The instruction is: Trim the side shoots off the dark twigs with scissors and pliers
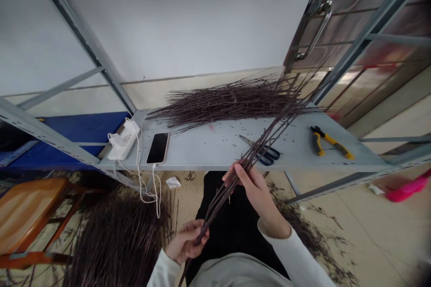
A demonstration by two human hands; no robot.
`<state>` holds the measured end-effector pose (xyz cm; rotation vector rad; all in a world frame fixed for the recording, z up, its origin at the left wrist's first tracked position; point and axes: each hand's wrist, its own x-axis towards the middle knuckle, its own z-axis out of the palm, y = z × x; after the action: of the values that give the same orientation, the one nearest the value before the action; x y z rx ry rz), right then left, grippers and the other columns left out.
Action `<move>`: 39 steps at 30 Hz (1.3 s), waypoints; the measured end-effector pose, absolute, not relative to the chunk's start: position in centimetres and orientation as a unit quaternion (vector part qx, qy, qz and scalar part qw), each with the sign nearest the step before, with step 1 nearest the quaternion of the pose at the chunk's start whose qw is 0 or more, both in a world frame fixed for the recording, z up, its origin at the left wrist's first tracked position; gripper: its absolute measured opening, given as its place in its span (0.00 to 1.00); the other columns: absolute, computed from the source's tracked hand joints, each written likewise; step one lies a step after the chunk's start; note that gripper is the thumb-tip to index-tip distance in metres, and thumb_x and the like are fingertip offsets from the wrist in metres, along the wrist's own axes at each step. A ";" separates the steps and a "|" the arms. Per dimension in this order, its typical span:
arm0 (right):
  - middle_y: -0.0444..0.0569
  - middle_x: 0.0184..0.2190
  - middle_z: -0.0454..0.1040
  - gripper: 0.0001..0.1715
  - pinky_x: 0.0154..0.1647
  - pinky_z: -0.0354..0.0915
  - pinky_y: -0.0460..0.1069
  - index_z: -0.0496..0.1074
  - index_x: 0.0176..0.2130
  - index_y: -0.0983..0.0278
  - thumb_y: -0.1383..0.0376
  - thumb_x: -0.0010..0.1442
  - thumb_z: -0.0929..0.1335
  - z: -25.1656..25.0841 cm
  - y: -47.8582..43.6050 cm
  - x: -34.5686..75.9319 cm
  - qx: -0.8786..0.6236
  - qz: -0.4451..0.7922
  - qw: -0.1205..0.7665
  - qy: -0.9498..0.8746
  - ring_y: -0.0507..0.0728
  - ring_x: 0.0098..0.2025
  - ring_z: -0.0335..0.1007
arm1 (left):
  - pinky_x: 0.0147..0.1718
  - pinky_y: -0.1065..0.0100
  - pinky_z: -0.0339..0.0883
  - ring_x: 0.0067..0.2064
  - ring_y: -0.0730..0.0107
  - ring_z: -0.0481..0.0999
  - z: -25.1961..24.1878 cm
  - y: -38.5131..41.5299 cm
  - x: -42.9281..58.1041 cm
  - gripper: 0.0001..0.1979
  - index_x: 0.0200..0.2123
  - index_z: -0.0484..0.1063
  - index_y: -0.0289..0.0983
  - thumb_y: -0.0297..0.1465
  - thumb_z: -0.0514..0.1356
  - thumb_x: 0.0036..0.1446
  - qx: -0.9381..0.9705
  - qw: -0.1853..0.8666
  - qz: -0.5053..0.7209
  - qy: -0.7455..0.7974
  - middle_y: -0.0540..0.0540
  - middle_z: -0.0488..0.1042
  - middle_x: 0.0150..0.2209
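Low in the frame, left of centre, the left hand [188,240] closes around the lower part of a loose bunch of thin dark twigs [266,136], fingertips curled against the thumb. The right hand [251,184], near the middle, pinches the same bunch higher up — its thumb lies across the front, while its other fingers are partly hidden behind the stems. The bunch slants from the bottom edge toward the upper right, where its tips thin out and blur; how many twigs it has is hard to count, and whether it touches the heap behind cannot be told.

Beneath it on the grey counter [205,148] lie dark-handled scissors [266,159], partly covered by the stems. Along the counter's back stretches a heap of similar twigs [229,101], its right end crossed by the held ones. Yellow-handled pliers [321,132] rest at the right; at the left are a dark-screened phone [158,148] and a white power strip [129,136], its sockets partly covered by plugs.

At lower left, a big twig bundle [114,242] runs out of the frame, as does a wooden chair [30,210]. The pink object [407,188] at the right edge is cut off and unclear.
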<state>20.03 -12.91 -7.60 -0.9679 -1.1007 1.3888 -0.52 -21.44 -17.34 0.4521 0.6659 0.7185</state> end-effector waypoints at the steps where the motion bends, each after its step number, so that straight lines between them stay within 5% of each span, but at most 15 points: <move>1: 0.45 0.26 0.75 0.18 0.26 0.68 0.50 0.65 0.34 0.59 0.48 0.60 0.64 -7.4 -12.9 20.0 -0.410 0.575 0.531 -0.469 0.55 0.26 0.70 | 0.08 0.80 0.33 0.12 0.91 0.47 -17.5 -21.5 -0.3 0.19 0.27 0.70 0.32 0.41 0.70 0.42 0.217 0.851 0.354 0.321 0.53 0.63 0.20; 8: 0.45 0.23 0.74 0.18 0.22 0.65 0.49 0.64 0.33 0.60 0.48 0.61 0.62 -4.1 -10.8 19.7 -0.415 0.496 0.535 -0.543 0.54 0.22 0.67 | 0.10 0.77 0.38 0.13 0.87 0.54 -16.7 -20.6 1.6 0.21 0.28 0.72 0.32 0.47 0.67 0.45 0.257 0.810 0.404 0.339 0.50 0.67 0.21; 12: 0.45 0.23 0.73 0.21 0.23 0.65 0.48 0.64 0.35 0.60 0.46 0.60 0.62 -1.6 -8.0 19.8 -0.425 0.428 0.550 -0.577 0.53 0.21 0.65 | 0.13 0.76 0.47 0.15 0.82 0.57 -15.7 -19.8 3.3 0.20 0.29 0.75 0.32 0.47 0.64 0.49 0.325 0.701 0.457 0.441 0.50 0.67 0.19; 17: 0.52 0.39 0.73 0.34 0.38 0.68 0.52 0.61 0.51 0.58 0.44 0.64 0.45 -4.7 -3.8 22.5 -0.402 0.348 0.606 -0.591 0.57 0.38 0.71 | 0.24 0.74 0.64 0.33 0.67 0.75 -15.1 -19.2 6.1 0.19 0.29 0.74 0.39 0.43 0.72 0.36 0.149 0.575 0.586 0.551 0.47 0.75 0.30; 20: 0.58 0.44 0.70 0.28 0.46 0.64 0.58 0.63 0.51 0.63 0.50 0.66 0.51 -10.1 -2.0 26.0 -0.584 0.142 0.492 -0.630 0.63 0.45 0.68 | 0.17 0.77 0.56 0.22 0.75 0.69 -13.4 -18.5 7.2 0.22 0.29 0.72 0.38 0.47 0.71 0.36 0.151 0.575 0.583 0.553 0.49 0.72 0.25; 23: 0.65 0.41 0.69 0.22 0.50 0.57 0.66 0.69 0.42 0.68 0.54 0.60 0.60 -15.2 -0.8 29.8 -0.638 0.105 0.421 -0.636 0.70 0.47 0.64 | 0.12 0.78 0.39 0.14 0.86 0.49 -10.5 -17.5 7.8 0.28 0.27 0.69 0.36 0.55 0.67 0.35 0.204 0.600 0.578 0.514 0.55 0.63 0.18; 27: 0.59 0.32 0.71 0.12 0.47 0.60 0.61 0.71 0.33 0.65 0.59 0.54 0.64 -17.9 0.8 33.7 -0.648 0.104 0.318 -0.684 0.66 0.41 0.66 | 0.10 0.78 0.33 0.14 0.87 0.39 -6.6 -16.7 8.2 0.27 0.20 0.61 0.37 0.55 0.64 0.41 0.284 0.633 0.571 0.439 0.60 0.49 0.15; 32: 0.58 0.34 0.71 0.09 0.46 0.62 0.56 0.70 0.30 0.63 0.59 0.53 0.67 -17.2 2.1 35.7 -0.614 0.089 0.232 -0.749 0.64 0.39 0.67 | 0.10 0.78 0.32 0.15 0.85 0.39 -4.9 -16.7 7.9 0.25 0.22 0.62 0.37 0.53 0.62 0.47 0.313 0.628 0.575 0.421 0.60 0.47 0.16; 35: 0.61 0.39 0.70 0.12 0.49 0.60 0.59 0.68 0.33 0.64 0.57 0.54 0.66 -17.1 1.6 35.6 -0.610 0.065 0.211 -0.761 0.67 0.44 0.66 | 0.11 0.78 0.33 0.16 0.85 0.39 -4.7 -16.9 7.9 0.25 0.23 0.64 0.36 0.53 0.63 0.45 0.303 0.614 0.574 0.450 0.59 0.48 0.16; 39: 0.58 0.32 0.72 0.08 0.41 0.64 0.54 0.66 0.29 0.63 0.61 0.50 0.67 -17.5 0.7 35.0 -0.600 0.087 0.171 -0.776 0.64 0.37 0.69 | 0.12 0.80 0.35 0.16 0.86 0.40 -3.9 -17.1 8.4 0.26 0.22 0.65 0.36 0.53 0.65 0.40 0.270 0.590 0.569 0.505 0.59 0.49 0.17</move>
<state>35.03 0.73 -17.53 -1.7039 -2.2047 0.2475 8.44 -17.12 -3.95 0.6283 1.1752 1.3237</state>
